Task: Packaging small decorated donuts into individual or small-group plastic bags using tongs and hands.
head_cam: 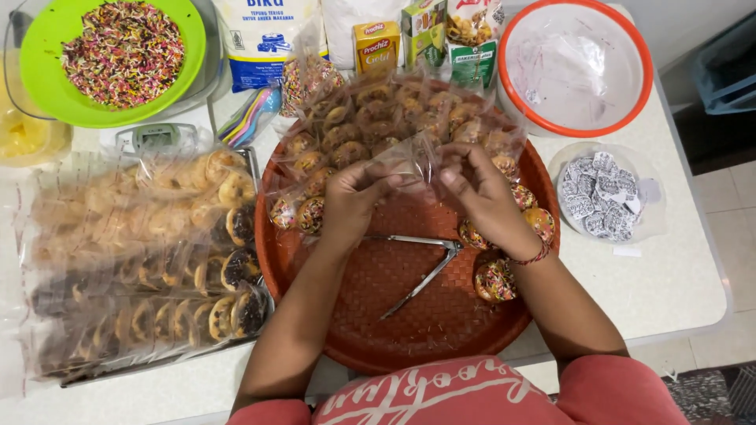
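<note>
Over the round reddish-brown woven tray (394, 346), the left hand (352, 201) and right hand (484, 197) pinch a small clear plastic bag (405, 161) between them; bagged sprinkle-topped cookies (378, 118) at twelve o'clock; metal tongs (425, 267) at six.

bright even indoor light, soft shadows, glare on plastic wrap, slight edge distortion, mild blur

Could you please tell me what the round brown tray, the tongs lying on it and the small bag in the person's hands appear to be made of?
Round tray: probably moulded plastic, matte reddish-brown, with an even woven pattern.
Tongs: metal, seemingly steel, with a silvery shine.
Small bag: thin clear plastic film, glossy and crinkled, pinched by the left hand and right hand.
</note>
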